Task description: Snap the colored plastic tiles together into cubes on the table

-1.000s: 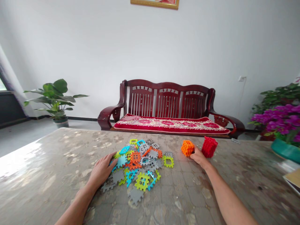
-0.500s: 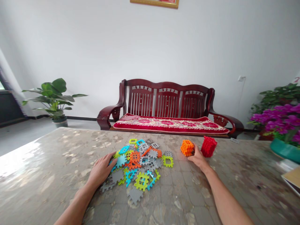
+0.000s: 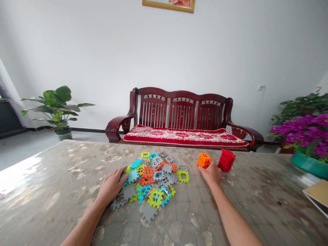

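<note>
- Left hand (image 3: 112,183), fingers extended and thumb apart, rests palm-down at the left edge of a heap of notched, plastic-looking building pieces (image 3: 148,172); it touches the edge pieces, with no grip visible.
- Right hand (image 3: 211,173), partly open with thumb and fingers apart, is at the near side of a bright orange, toothed, box-shaped block (image 3: 204,160); whether it grips the block cannot be told.
- Two bare hands, two box-shaped blocks and one heap share the patterned, glossy grey-brown bench (image 3: 77,177); the heaped pieces overlap too much for a full count.
- A red, toothed, box-shaped block (image 3: 227,160), one of the pair, stands just right of the right hand, taller than its orange neighbour.
- The heap, at the middle of the bench between the hands, mixes grey, orange, blue and lime-green, some pieces solid, others with window-like openings.
- One flat grey notched plate (image 3: 148,212) lies at its near edge; one lime-green open frame (image 3: 179,176) lies at its right edge.
</note>
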`<state>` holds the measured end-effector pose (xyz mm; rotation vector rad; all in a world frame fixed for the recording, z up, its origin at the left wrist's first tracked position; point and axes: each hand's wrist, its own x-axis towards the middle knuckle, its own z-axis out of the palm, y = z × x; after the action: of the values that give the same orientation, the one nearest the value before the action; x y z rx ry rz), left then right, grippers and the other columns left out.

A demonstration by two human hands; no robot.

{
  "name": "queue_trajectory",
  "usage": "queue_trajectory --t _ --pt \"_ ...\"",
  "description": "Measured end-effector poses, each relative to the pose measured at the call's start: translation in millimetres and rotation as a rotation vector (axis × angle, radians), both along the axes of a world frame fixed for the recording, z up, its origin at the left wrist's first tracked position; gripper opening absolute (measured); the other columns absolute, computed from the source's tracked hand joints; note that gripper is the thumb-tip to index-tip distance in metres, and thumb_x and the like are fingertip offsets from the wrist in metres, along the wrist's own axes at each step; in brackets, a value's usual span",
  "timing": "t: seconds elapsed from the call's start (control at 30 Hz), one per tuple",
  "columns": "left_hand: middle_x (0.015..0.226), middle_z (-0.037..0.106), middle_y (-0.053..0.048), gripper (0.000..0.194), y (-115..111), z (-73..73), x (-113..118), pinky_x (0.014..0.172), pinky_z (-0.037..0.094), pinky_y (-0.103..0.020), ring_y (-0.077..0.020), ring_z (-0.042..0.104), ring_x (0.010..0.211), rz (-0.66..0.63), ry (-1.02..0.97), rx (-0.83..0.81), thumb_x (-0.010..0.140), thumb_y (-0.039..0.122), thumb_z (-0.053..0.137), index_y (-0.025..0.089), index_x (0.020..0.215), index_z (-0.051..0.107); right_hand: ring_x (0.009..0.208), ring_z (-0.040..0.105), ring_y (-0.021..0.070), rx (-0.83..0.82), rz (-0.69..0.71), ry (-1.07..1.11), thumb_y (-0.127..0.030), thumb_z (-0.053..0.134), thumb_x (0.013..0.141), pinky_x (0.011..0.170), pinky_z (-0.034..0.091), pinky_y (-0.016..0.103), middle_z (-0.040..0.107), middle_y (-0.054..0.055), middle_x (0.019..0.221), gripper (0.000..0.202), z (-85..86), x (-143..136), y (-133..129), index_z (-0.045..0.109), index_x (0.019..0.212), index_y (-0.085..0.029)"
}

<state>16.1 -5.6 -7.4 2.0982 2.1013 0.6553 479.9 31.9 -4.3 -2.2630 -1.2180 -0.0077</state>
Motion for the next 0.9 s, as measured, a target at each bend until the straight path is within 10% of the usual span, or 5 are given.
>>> queue_trajectory --t 0.9 --pt "0.133 0.067 -0.007 0.052 -1 2.6 2 0.109 0.041 -0.039 -0.0250 0.059 0.126 0.004 0.028 -0.011 0.093 0.046 0.036 0.022 0.134 0.057 0.105 0.064 0.0345 -0.158 -0.047 -0.176 -0.050 0.058 0.084 0.086 0.048 0.043 0.070 0.018 0.106 0.060 18.8 -1 -3 0.049 0.129 -0.011"
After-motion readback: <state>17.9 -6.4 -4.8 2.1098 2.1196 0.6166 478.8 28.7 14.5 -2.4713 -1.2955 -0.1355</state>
